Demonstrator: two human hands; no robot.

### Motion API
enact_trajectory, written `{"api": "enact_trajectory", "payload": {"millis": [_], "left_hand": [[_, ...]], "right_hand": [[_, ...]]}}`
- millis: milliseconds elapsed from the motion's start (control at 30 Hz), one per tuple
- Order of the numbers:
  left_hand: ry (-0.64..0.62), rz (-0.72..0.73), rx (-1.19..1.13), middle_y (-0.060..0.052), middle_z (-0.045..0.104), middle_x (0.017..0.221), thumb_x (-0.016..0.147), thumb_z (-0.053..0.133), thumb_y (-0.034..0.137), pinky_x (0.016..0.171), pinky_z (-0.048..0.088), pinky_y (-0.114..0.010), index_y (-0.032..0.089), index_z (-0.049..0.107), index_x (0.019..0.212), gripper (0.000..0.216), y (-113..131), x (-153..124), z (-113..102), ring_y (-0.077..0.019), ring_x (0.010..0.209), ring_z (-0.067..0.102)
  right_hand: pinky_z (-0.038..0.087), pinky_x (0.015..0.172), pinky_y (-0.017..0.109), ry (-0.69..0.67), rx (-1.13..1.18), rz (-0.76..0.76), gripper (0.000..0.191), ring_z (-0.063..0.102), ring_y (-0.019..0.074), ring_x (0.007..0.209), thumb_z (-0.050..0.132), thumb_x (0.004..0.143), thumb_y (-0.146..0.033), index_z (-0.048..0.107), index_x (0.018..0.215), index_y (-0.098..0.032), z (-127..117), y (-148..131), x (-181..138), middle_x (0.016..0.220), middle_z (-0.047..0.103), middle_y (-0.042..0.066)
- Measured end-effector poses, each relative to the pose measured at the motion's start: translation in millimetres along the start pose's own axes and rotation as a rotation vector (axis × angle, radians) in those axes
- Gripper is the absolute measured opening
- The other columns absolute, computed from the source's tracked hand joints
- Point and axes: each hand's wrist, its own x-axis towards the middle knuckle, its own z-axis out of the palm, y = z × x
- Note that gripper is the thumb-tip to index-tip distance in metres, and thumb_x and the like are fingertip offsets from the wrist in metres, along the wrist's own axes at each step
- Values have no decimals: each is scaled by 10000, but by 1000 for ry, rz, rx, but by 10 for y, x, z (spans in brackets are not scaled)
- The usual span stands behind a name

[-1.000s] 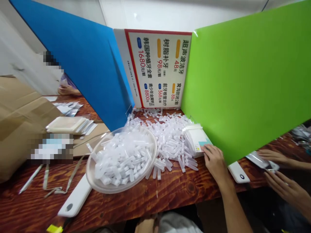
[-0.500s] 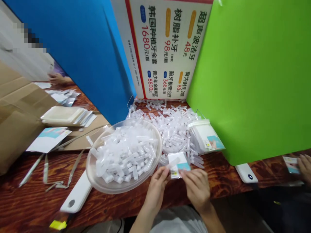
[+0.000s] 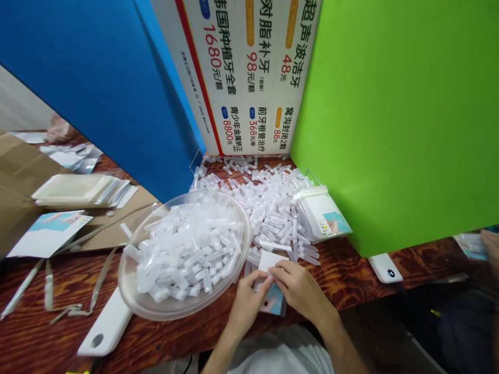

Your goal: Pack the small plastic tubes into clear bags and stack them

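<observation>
My left hand [image 3: 247, 298] and my right hand [image 3: 298, 288] meet over a small clear packet [image 3: 274, 300] with a white and blue card inside, near the table's front edge. Both hands are closed, thumbs and fingertips pinched together on the packet's middle. Whether a small tube sits between the fingertips is hidden. Just beyond the packet, loose white plastic tubes [image 3: 273, 208] lie in a wide heap. To the left of my hands stands a translucent round tub [image 3: 123, 291] piled with more such tubes.
A stack of card packets [image 3: 323, 213] leans by the green panel [image 3: 390, 130]. A blue panel [image 3: 105, 104] and a printed price board [image 3: 241, 104] rise behind. White devices [image 3: 107, 322] lie on the table. Flat packets [image 3: 78, 189] sit left near a cardboard box [image 3: 19, 182]. Another person's hand [image 3: 491, 246] shows at right.
My hands have come together and closer to me, pinching the packet. Before, my left hand held a translucent tube beside the packet in my right hand. The view has shifted right.
</observation>
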Motion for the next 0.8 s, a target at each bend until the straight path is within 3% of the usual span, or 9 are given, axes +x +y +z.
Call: {"api": "enact_trajectory", "payload": {"millis": [67, 167, 233, 367, 467, 567, 667, 733, 800], "left_hand": [[-11, -31, -46, -63, 731, 914, 883, 662, 512, 702, 515, -285, 187, 778, 1017, 370, -29, -64, -81, -225, 808, 640], [29, -82, -136, -52, 709, 975, 871, 696, 494, 650, 499, -251, 209, 708, 1164, 408, -85, -195, -211, -188, 777, 622], [21, -83, -235, -23, 696, 887, 802, 788, 459, 624, 477, -220, 208, 665, 1109, 415, -116, -272, -260, -164, 738, 615], [-140, -127, -412, 46, 629, 682, 710, 885, 397, 513, 391, -158, 206, 538, 964, 471, -156, -324, -249, -96, 562, 549], [-252, -207, -423, 58, 608, 656, 754, 859, 399, 449, 361, -138, 209, 500, 1007, 478, -162, -310, -223, -76, 491, 513], [-320, -257, -443, 16, 669, 770, 730, 873, 437, 427, 395, -160, 222, 447, 1292, 737, -143, -293, -219, -110, 521, 566], [-375, -258, -430, -37, 715, 917, 671, 918, 421, 577, 488, -212, 235, 326, 1500, 1036, -117, -269, -208, -175, 730, 661], [-365, -235, -350, -73, 725, 1011, 701, 898, 413, 727, 511, -250, 195, 498, 1409, 842, -104, -245, -192, -210, 893, 671], [-344, -210, -262, -87, 722, 1069, 748, 859, 418, 810, 500, -269, 159, 650, 1228, 585, -96, -225, -181, -226, 967, 658]], "right_hand": [[593, 742, 377, 32, 112, 65, 192, 701, 264, 857, 547, 976, -221, 703, 1077, -267, -54, 73, 32, 959, 719, 70], [597, 695, 350, 345, 339, 341, 243, 711, 243, 787, 655, 931, -324, 639, 1163, -254, -135, 270, -10, 958, 731, 70], [582, 601, 322, 475, 579, 493, 361, 696, 213, 677, 723, 880, -386, 596, 1182, -235, -155, 394, -49, 934, 741, 74], [516, 478, 257, 311, 1100, 558, 395, 675, 181, 576, 796, 802, -479, 586, 1011, -219, -50, 431, -115, 868, 762, 74], [491, 451, 239, 253, 1257, 577, 401, 662, 170, 533, 813, 781, -506, 602, 961, -218, 96, 345, -162, 808, 762, 51], [520, 500, 257, 239, 1169, 551, 346, 679, 181, 575, 828, 773, -489, 681, 912, -209, 191, 287, -204, 798, 762, 50], [573, 719, 318, 154, 922, 376, 269, 722, 236, 804, 812, 799, -466, 768, 798, -200, 202, 275, -232, 847, 763, 76], [561, 792, 327, 123, 729, 266, 248, 714, 237, 870, 742, 876, -432, 786, 786, -205, 193, 297, -242, 898, 756, 85], [548, 791, 323, 210, 456, 270, 265, 704, 228, 871, 625, 964, -382, 783, 855, -199, 196, 350, -242, 913, 738, 93]]}}
